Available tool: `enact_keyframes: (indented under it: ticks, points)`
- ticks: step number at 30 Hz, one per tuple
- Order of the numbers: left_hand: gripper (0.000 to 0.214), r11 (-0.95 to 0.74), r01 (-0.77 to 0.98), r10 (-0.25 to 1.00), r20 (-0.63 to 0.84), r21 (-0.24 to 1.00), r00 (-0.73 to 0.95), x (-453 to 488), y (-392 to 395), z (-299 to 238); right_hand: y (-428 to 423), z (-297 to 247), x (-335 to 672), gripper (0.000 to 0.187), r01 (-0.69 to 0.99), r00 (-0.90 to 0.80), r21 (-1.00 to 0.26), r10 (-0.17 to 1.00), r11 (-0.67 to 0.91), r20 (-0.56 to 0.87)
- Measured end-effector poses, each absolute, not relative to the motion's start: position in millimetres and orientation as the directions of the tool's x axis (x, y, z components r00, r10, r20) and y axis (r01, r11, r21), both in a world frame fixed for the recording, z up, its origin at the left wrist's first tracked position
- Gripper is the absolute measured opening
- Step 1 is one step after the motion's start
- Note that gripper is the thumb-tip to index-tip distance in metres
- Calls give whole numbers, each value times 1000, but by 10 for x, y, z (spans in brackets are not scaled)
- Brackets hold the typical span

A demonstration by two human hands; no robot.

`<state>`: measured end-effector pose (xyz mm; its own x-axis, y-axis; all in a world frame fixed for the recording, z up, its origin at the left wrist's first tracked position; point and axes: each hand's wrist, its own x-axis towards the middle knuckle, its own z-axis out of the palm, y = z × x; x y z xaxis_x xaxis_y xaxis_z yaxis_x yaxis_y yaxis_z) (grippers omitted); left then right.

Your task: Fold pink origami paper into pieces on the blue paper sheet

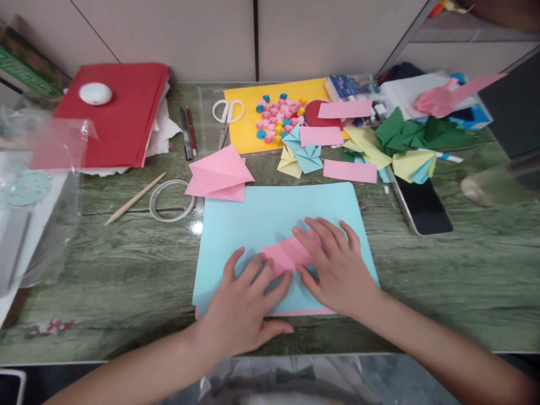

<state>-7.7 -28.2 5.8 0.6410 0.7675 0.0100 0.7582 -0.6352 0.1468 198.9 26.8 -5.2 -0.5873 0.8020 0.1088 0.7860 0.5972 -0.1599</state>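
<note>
A light blue paper sheet lies flat near the table's front edge. On it sits a small pink folded paper piece. My left hand rests flat with fingers spread, its fingertips on the pink piece's left end. My right hand lies flat over the piece's right end, fingers stretched out and pressing down. A pink edge of another sheet shows under the blue sheet's near side.
A folded pink shape lies behind the blue sheet, with a tape ring and wooden stick to its left. Scissors, a yellow sheet with small paper beads, loose origami pieces, a phone and a red folder crowd the back.
</note>
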Motion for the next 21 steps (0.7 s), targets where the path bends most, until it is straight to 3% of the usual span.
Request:
enact_keyframes:
  ticks: [9,21]
  points:
    - [56,-605,758,789,53,245,613,-172,-316,81,333,-43,2238,55,826,-551,-90,830,557,86]
    - [50,-549,792,828,43,266,560,-264,-431,67,376,-46,2362,54,847,-525,-60,849,528,55]
